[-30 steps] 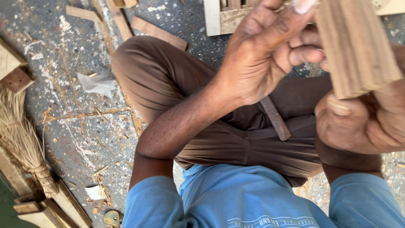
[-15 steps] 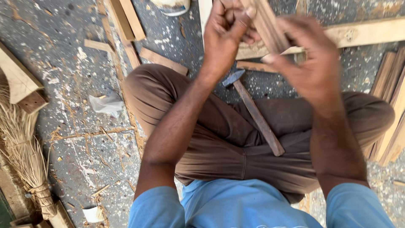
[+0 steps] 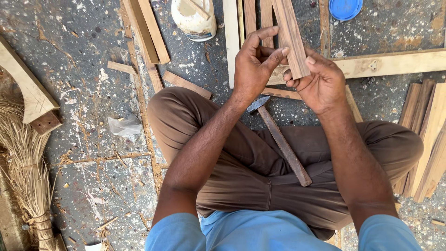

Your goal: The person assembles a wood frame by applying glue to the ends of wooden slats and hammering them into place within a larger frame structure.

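Note:
I sit cross-legged on a speckled concrete floor. Both hands hold one narrow brown wooden slat (image 3: 290, 35) that points away from me. My left hand (image 3: 253, 65) pinches its near end from the left, fingers on top. My right hand (image 3: 320, 83) grips the same end from the right and below. A hammer (image 3: 281, 139) with a wooden handle lies across my lap, its metal head just under my left wrist.
A pale wooden frame (image 3: 390, 62) with slats lies ahead. A white tub (image 3: 195, 18) and a blue lid (image 3: 344, 8) stand farther off. Stacked planks (image 3: 429, 135) lie at right, loose offcuts (image 3: 148, 32) at upper left, a straw broom (image 3: 25, 172) at left.
The view has pulled back and my hands have moved away from the camera and down toward the frame. The slat stays in both hands, now lower and clearly seen.

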